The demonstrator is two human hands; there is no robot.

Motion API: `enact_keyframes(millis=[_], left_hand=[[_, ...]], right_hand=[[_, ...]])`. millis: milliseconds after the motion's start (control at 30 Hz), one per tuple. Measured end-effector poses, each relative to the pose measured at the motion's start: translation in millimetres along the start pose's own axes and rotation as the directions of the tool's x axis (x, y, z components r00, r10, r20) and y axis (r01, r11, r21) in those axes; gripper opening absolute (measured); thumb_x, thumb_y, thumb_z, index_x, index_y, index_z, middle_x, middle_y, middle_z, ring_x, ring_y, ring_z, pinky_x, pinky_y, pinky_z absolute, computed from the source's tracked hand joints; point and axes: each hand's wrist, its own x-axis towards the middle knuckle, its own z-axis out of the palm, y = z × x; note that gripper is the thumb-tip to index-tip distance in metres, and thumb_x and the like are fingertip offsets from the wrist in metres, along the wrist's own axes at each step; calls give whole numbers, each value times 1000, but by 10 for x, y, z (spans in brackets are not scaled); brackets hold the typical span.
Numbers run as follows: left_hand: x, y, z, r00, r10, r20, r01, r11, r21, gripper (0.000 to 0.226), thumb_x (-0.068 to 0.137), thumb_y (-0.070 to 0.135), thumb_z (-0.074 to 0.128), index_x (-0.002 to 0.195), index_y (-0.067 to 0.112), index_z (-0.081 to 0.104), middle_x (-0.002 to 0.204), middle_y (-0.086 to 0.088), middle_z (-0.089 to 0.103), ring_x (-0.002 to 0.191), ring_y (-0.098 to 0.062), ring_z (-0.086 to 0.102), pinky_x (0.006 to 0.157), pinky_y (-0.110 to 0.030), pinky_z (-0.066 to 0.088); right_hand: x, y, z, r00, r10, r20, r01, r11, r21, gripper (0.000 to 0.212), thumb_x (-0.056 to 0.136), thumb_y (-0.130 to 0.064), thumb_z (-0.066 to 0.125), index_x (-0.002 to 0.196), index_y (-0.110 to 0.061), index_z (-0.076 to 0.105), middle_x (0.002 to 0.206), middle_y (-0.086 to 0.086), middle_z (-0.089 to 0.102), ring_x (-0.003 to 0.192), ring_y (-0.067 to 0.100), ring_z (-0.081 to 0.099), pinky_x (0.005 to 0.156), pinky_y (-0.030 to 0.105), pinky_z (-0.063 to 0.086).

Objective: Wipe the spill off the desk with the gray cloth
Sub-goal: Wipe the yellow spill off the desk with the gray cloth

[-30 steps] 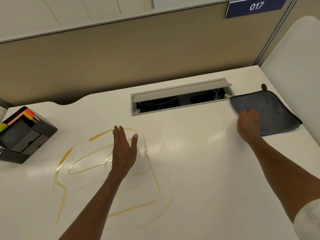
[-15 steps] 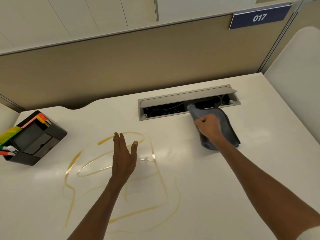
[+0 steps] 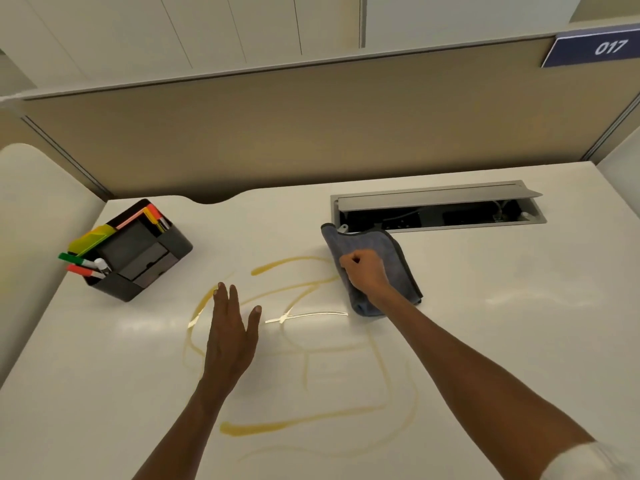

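Observation:
A yellow-brown spill (image 3: 277, 426) loops in thin trails across the middle of the white desk (image 3: 502, 341). The gray cloth (image 3: 391, 251) lies bunched on the desk at the spill's upper right edge, just in front of the cable box. My right hand (image 3: 363, 270) grips the cloth with curled fingers. My left hand (image 3: 232, 327) is over the left part of the spill with its fingers straight and holds nothing; whether it touches the desk I cannot tell.
A black desk organizer (image 3: 135, 251) with markers and sticky notes stands at the back left. An open metal cable box (image 3: 436, 209) is sunk into the desk at the back right. A beige partition (image 3: 311, 133) closes the far side.
My right hand took hold of the cloth at the desk's right edge and dragged it left past the cable box to the spill's edge. My left hand stayed over the spill.

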Motion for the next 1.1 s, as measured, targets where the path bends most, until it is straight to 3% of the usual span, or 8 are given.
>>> enact_keyframes(millis=[167, 267, 333, 400, 500, 667, 967, 1100], left_hand=[[62, -381, -115, 998, 58, -2, -58, 997, 50, 66, 99, 36, 44, 152, 4, 22, 163, -10, 11, 152, -21, 6, 121, -41, 19], [184, -688, -256, 993, 119, -10, -117, 985, 131, 57, 100, 26, 43, 149, 0, 30, 160, -16, 20, 150, -28, 17, 119, -43, 25], [285, -921, -368, 993, 114, -22, -109, 982, 155, 52, 101, 22, 42, 147, 0, 34, 159, -17, 25, 149, -29, 21, 118, -45, 27], [373, -1203, -464, 993, 109, -40, -100, 979, 179, 49, 101, 19, 41, 145, -1, 38, 156, -19, 30, 148, -31, 24, 118, -47, 28], [479, -1568, -539, 995, 95, -31, -86, 975, 205, 48, 101, 19, 38, 145, 0, 37, 156, -19, 32, 147, -32, 24, 118, -45, 26], [417, -1951, -452, 999, 53, -10, -50, 981, 188, 56, 102, 34, 29, 150, 6, 30, 160, -14, 24, 150, -26, 19, 121, -44, 19], [422, -2104, -341, 996, 42, -78, -28, 985, 169, 62, 99, 43, 22, 153, 13, 24, 164, -6, 13, 152, -17, 7, 123, -40, 7], [424, -2081, -354, 995, 9, -95, 9, 983, 185, 67, 97, 47, 20, 154, 10, 18, 165, -6, 5, 152, -16, 0, 123, -38, 1]], right_hand=[[11, -28, 229, 998, -46, 44, 48, 997, -60, 29, 96, -15, 51, 68, -7, 50, 63, 5, 50, 59, 14, 45, 56, 28, 37], [37, 85, 273, 987, -153, 48, 159, 909, -384, 18, 94, -30, 54, 87, -15, 61, 91, 3, 64, 92, 25, 59, 82, 41, 48], [76, 266, 283, 968, -248, 44, 224, 767, -602, 37, 92, -44, 57, 118, -18, 61, 129, 9, 57, 124, 31, 48, 108, 50, 35], [98, 438, 331, 964, -256, 64, 233, 713, -662, 62, 91, -59, 53, 139, -20, 48, 155, 13, 34, 144, 34, 28, 119, 56, 13], [108, 616, 431, 966, -255, 53, 212, 651, -729, 90, 83, -81, 34, 153, -24, 29, 165, 14, 13, 152, 36, 9, 122, 59, 4], [157, 627, 551, 977, -208, -48, 90, 608, -789, 117, 66, -101, 16, 158, -29, 11, 166, 19, 5, 152, 42, 3, 120, 63, 5], [280, 582, 606, 985, -161, -57, 35, 520, -854, 118, 57, -105, 11, 152, -36, 17, 163, 13, 16, 144, 48, 17, 110, 73, 15], [304, 615, 621, 982, -185, -44, 63, 537, -841, 112, 60, -104, 14, 152, -39, 15, 167, 7, 7, 149, 46, 7, 110, 75, 11]])
